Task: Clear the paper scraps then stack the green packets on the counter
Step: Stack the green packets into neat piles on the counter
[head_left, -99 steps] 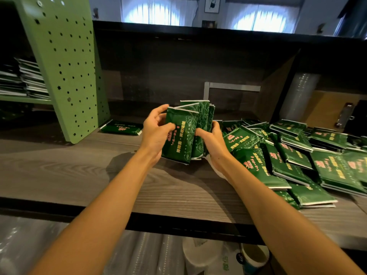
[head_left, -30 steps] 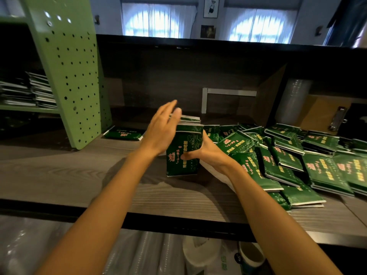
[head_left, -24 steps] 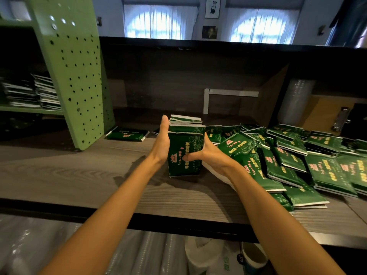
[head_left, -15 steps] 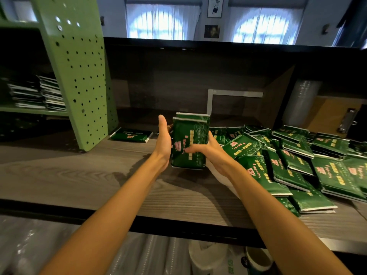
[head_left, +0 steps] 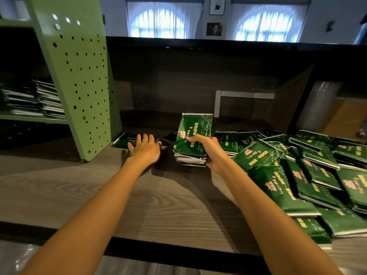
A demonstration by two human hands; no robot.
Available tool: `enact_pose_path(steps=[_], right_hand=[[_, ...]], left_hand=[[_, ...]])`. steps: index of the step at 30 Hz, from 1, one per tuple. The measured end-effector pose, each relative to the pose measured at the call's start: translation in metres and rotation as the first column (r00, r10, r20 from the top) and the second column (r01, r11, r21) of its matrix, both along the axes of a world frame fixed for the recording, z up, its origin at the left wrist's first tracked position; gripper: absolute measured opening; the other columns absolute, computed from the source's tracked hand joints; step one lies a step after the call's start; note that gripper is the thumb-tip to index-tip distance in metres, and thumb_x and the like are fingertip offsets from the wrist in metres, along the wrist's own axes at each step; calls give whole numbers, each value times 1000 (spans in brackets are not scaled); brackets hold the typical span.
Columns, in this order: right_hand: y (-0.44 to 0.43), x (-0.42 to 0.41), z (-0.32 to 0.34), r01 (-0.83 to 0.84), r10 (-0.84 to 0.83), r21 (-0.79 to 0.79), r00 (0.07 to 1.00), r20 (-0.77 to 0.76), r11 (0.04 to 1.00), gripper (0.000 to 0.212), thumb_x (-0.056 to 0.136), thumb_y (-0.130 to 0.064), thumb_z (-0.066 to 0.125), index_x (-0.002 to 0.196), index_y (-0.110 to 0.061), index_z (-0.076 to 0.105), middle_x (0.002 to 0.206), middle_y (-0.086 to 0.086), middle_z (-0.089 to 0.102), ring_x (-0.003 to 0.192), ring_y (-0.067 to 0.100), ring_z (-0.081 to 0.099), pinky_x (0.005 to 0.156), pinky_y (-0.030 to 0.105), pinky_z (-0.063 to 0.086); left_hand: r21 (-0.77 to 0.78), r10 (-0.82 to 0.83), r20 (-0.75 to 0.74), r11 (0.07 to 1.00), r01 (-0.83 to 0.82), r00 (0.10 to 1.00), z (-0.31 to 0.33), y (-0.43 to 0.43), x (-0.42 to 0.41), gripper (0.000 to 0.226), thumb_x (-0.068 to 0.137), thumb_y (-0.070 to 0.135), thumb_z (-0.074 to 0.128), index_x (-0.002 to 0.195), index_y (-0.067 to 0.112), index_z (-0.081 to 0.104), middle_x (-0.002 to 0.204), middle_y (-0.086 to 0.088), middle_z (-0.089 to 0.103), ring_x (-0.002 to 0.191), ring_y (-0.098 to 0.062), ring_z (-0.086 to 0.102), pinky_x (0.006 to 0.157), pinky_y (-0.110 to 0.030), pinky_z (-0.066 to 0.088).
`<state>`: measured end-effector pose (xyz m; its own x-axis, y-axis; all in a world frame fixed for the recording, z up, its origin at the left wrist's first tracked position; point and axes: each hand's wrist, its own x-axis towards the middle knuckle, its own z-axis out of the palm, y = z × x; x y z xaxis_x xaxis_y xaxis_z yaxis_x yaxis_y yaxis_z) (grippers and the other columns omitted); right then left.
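My right hand grips a squared bundle of green packets, tilted up above the wooden counter. My left hand is off the bundle, fingers spread flat, reaching over a single green packet that lies by the green shelf's foot. A loose heap of green packets covers the counter on the right. No paper scraps show in view.
A green perforated shelf panel stands at the left, with stacked packets on its shelf. A dark back wall closes the counter behind. A grey metal bracket sits on that wall. A roll of bubble wrap stands far right.
My left hand let go of the bundle and moved left toward the single packet. My right hand now holds the bundle alone, tilted back.
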<state>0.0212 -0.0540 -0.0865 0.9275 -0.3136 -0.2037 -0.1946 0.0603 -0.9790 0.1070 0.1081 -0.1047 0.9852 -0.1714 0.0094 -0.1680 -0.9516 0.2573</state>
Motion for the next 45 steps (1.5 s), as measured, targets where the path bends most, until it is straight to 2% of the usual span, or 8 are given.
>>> enact_pose_path(steps=[7, 13, 15, 18, 22, 28, 36, 45], right_hand=[[-10, -3, 4, 30, -30, -23, 1000, -1, 999, 89, 79, -33, 68, 148, -11, 17, 150, 7, 27, 134, 28, 32, 95, 40, 32], [-10, -12, 7, 21, -21, 8, 1000, 3, 1000, 95, 59, -42, 74, 141, -14, 35, 142, 7, 41, 127, 27, 42, 100, 44, 38], [-10, -15, 7, 22, -22, 0, 1000, 2, 1000, 98, 54, -44, 75, 140, -15, 36, 141, 5, 42, 127, 27, 42, 100, 43, 39], [-11, -17, 8, 15, -15, -9, 1000, -1, 1000, 108, 41, -47, 75, 138, -17, 39, 139, 6, 44, 125, 27, 44, 103, 47, 39], [-11, -16, 8, 4, -4, -45, 1000, -11, 999, 109, 41, -47, 74, 139, -17, 38, 139, 5, 44, 125, 28, 43, 103, 49, 38], [-11, -15, 9, -8, 8, -66, 1000, -4, 998, 108, 46, -47, 76, 141, -17, 33, 141, 5, 41, 125, 28, 43, 102, 51, 38], [-15, -10, 6, 69, -69, -14, 996, 54, 997, 99, 66, -27, 77, 145, -16, 20, 143, 9, 40, 127, 32, 43, 104, 54, 38], [-2, -11, 7, 68, -54, -61, 976, 210, 996, 83, 82, -10, 68, 145, -12, 14, 132, 11, 49, 118, 25, 52, 104, 46, 42]], left_hand=[[-144, -66, 100, 986, 80, 993, 4, -4, -9, 34, 100, 27, 34, 108, 3, 58, 109, -18, 57, 110, -33, 52, 84, -36, 39], [-255, 38, 227, 967, 22, 973, 11, -2, -18, 26, 89, 24, 60, 70, 6, 58, 77, -10, 59, 102, -32, 56, 80, -35, 42], [-246, 47, 183, 969, -1, 982, 9, -2, -20, 22, 84, 25, 68, 89, 6, 59, 95, -12, 60, 108, -32, 53, 85, -35, 42], [-318, 114, 51, 944, -92, 992, 5, 2, -22, 66, 78, 28, 74, 130, 6, 41, 132, -18, 44, 123, -34, 43, 98, -41, 40], [-427, 106, -72, 896, -126, 992, 10, 5, -22, 81, 71, 19, 81, 135, 5, 33, 132, -16, 48, 121, -33, 47, 97, -41, 42], [-745, 90, -168, 641, -187, 982, 15, 8, -29, 46, 78, 2, 71, 120, -1, 53, 118, -17, 60, 108, -30, 58, 83, -33, 45], [-985, -151, -158, -49, -167, 976, 42, 11, -54, 11, 92, 9, 53, 97, 12, 61, 87, -2, 65, 75, -12, 63, 56, -22, 53], [-990, -299, 98, 65, 123, 949, 33, -14, -68, 27, 88, -5, 54, 106, 15, 55, 97, 0, 65, 88, -11, 63, 83, -28, 53]])
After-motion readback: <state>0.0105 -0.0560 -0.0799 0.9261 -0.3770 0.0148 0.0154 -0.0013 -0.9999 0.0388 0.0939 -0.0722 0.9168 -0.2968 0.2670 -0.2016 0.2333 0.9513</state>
